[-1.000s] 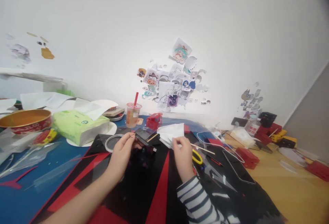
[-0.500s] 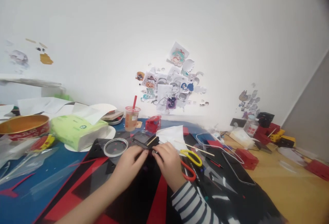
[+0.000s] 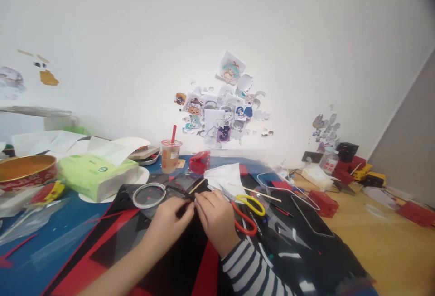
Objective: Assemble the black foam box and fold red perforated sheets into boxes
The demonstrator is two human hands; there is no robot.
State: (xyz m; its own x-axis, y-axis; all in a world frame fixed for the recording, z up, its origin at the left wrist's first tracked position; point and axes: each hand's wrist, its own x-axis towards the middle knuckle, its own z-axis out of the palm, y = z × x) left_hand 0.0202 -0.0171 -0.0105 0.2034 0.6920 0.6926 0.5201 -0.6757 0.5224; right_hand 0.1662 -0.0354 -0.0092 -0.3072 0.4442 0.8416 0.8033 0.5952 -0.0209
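A small dark piece (image 3: 189,201), too blurred to identify, sits just left of the scissors (image 3: 245,212), pinched between both hands. Such a slight grip could let it slip and vanish against the black sheet (image 3: 176,259) left of the scissors. The left hand (image 3: 169,220) curls in, fingertips closed on its edge; the right hand (image 3: 215,215) lies palm down beside the scissors' red loop, fingertips nipped onto the same piece
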